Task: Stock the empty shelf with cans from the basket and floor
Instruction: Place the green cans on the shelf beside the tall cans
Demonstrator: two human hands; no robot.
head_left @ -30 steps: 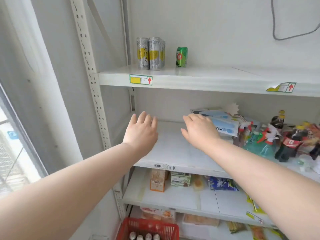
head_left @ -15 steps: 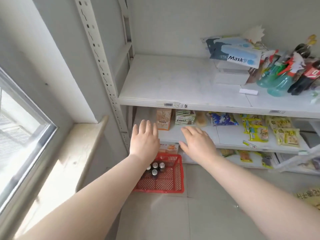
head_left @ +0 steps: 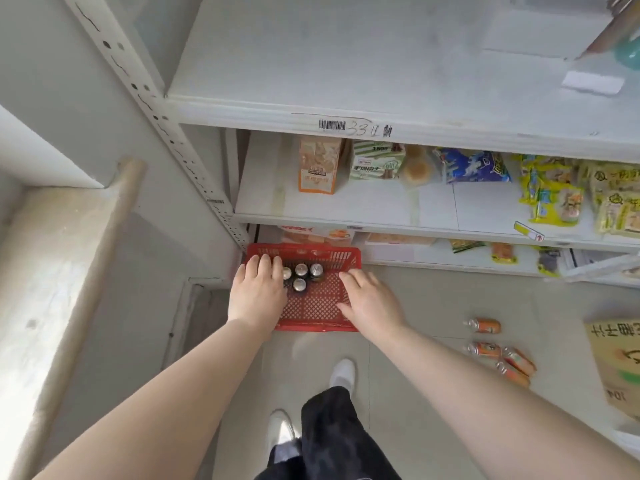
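A red plastic basket stands on the floor against the shelving. Several dark cans with silver tops stand upright in its far left part. My left hand hovers flat over the basket's left side, fingers apart, hiding part of the cans. My right hand hovers over the basket's right edge, fingers spread, holding nothing. Several orange cans lie on their sides on the floor to the right. The white shelf above is mostly bare.
Lower shelves hold an orange carton, a green-and-white box and yellow snack packets. A window ledge runs along the left. A cardboard box sits at the right edge. My white shoes stand behind the basket.
My view has tilted down from the upper shelves to the floor. Both hands have dropped from shelf height to just over the red basket, still holding nothing.
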